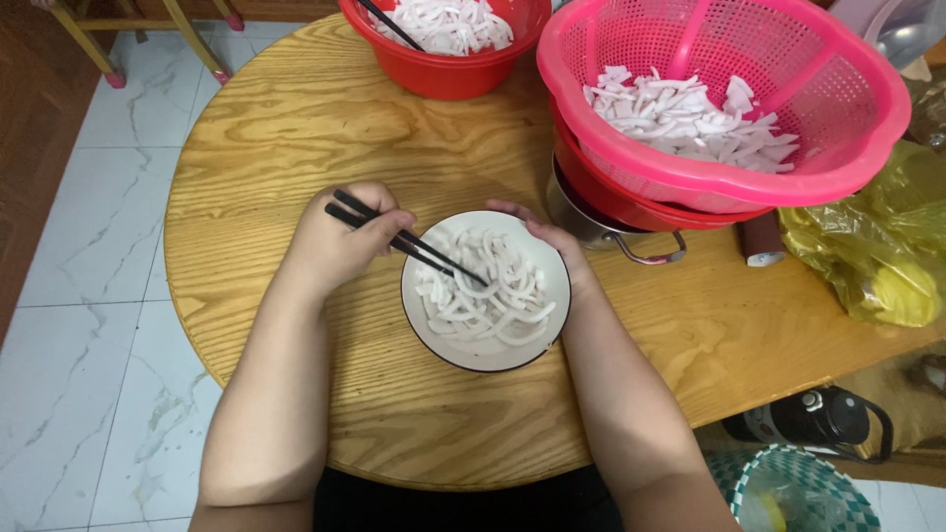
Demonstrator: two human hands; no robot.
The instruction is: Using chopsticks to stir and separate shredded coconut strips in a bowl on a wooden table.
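we are looking at one white bowl [434, 325] with a dark rim, sitting near the front edge of the round wooden table [296, 128] and holding a heap of curved white strips [483, 291]. our left hand [340, 236] is sitting just left of the bowl, clenched around one pair of black chopsticks [394, 236] whose tips are reaching into the strips. our right hand [547, 236] is resting against the bowl's far right rim, fingers curled loosely on it, grasping nothing else. beyond the bowl, two more containers of white pieces are standing: one red basin [443, 74] with a dark utensil in it, and one pink colander [591, 59] stacked on a red basin over a metal pot [581, 222]. one yellow plastic bag [877, 256] is lying at the right.
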